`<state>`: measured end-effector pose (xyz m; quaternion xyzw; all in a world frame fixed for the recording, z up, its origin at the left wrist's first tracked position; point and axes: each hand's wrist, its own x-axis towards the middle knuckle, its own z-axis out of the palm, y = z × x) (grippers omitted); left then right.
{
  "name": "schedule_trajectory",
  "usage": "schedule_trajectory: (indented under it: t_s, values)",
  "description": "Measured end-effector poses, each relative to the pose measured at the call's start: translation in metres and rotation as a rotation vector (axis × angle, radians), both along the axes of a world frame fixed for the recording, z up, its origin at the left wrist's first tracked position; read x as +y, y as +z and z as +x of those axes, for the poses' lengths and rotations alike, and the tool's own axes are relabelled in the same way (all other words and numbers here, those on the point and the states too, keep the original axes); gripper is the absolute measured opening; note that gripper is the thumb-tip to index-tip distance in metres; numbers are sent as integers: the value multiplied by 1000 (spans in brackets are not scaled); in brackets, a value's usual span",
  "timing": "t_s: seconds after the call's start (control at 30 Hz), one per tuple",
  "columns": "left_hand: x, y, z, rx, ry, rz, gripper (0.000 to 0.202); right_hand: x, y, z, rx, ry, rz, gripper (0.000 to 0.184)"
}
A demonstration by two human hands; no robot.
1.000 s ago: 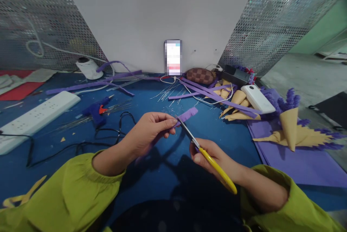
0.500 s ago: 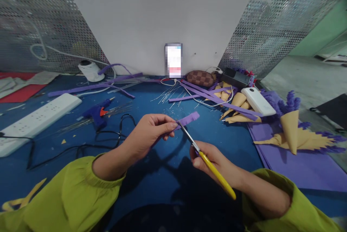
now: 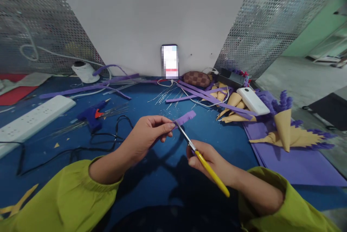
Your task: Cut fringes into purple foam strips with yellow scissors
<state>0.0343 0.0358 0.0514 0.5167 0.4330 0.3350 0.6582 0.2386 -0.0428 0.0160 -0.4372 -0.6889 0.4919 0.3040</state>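
My left hand (image 3: 148, 136) pinches a short purple paper strip (image 3: 185, 118) between thumb and fingers, holding it above the blue table. My right hand (image 3: 210, 161) is closed round yellow-handled scissors (image 3: 202, 161), whose blades reach up to the strip's lower edge close to my left fingertips. Both arms wear yellow-green sleeves.
A blue glue gun (image 3: 90, 113) and black cable (image 3: 103, 139) lie left, with a white power strip (image 3: 29, 118) beyond. Long purple strips (image 3: 200, 96), tan paper cones (image 3: 283, 129), a white box (image 3: 252, 100) and purple sheets (image 3: 295, 161) lie right. A phone (image 3: 170, 61) leans on the back wall.
The hands, strip and scissors stay together in much the same pose; the whole view has shifted slightly left. The blades remain at the strip.
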Motion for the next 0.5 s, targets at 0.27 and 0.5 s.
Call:
schedule_trajectory:
  t_s: [0.27,0.5]
  values:
    - [0,1,0,3,-12,-18,19,-2,0,0,-39,3,3,53]
    - [-1,8,2,-33,-17,-99,21,0,2,2,32,51,-1,51]
